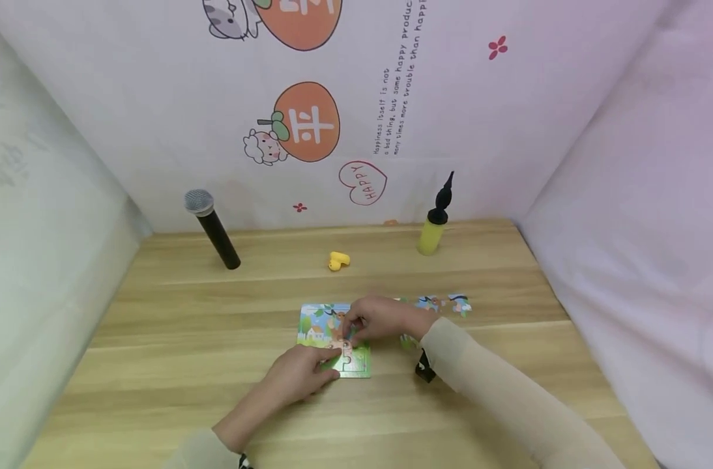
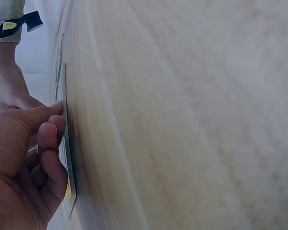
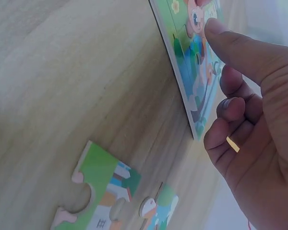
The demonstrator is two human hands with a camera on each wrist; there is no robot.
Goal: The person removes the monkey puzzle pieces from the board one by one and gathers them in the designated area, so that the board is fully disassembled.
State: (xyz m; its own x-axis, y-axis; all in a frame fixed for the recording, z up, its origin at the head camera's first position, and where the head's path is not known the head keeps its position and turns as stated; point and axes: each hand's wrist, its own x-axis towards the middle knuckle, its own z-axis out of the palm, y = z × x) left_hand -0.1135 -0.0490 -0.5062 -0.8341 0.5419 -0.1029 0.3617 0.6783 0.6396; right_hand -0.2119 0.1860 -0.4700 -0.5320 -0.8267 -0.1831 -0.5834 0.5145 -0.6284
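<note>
A picture puzzle board (image 1: 317, 317) with an animal scene and a house lies flat on the table, several pieces set in it. My left hand (image 1: 300, 370) rests on its near left part, index finger and thumb stretched over the green area; the left wrist view has the thumb (image 2: 50, 111) laid on the board and the other fingers bent. From the right, my right hand (image 1: 386, 319) reaches over the board, thumb and index finger pinching at a puzzle piece (image 3: 196, 21) with a face. Part of the board is hidden under both hands.
Loose puzzle pieces (image 1: 461, 304) lie right of the board, some partly behind the right arm; one shows green and white (image 3: 103, 191). Behind stand a microphone (image 1: 216, 228), a small yellow toy (image 1: 337, 260) and a yellow-and-black pump (image 1: 431, 236). White cloth (image 1: 450, 98) encloses the table.
</note>
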